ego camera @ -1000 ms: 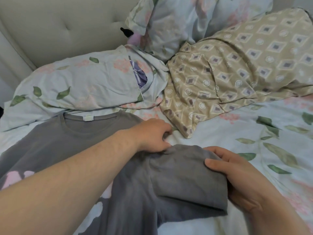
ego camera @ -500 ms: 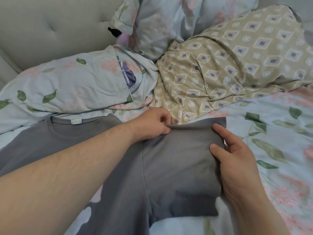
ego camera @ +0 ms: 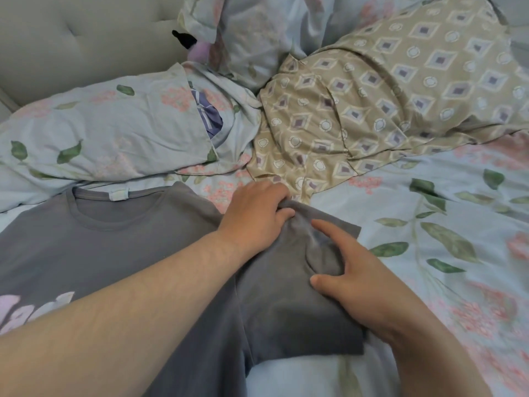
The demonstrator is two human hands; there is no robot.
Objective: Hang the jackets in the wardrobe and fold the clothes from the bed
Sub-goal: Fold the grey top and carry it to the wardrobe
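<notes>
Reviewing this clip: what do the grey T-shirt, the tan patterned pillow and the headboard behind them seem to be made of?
Grey T-shirt: probably cotton jersey, matte; it bunches softly and has a knit collar band.
Tan patterned pillow: thin woven cloth, perhaps cotton or a blend, with a slight sheen and sharp creases.
Headboard: padded upholstery with tufted dimples; whether it is fabric or leather-like is unclear.

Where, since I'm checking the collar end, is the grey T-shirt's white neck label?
Head view, left of centre: the white neck label sits on the collar of the grey T-shirt, just before the pale blue floral pillow.
</notes>
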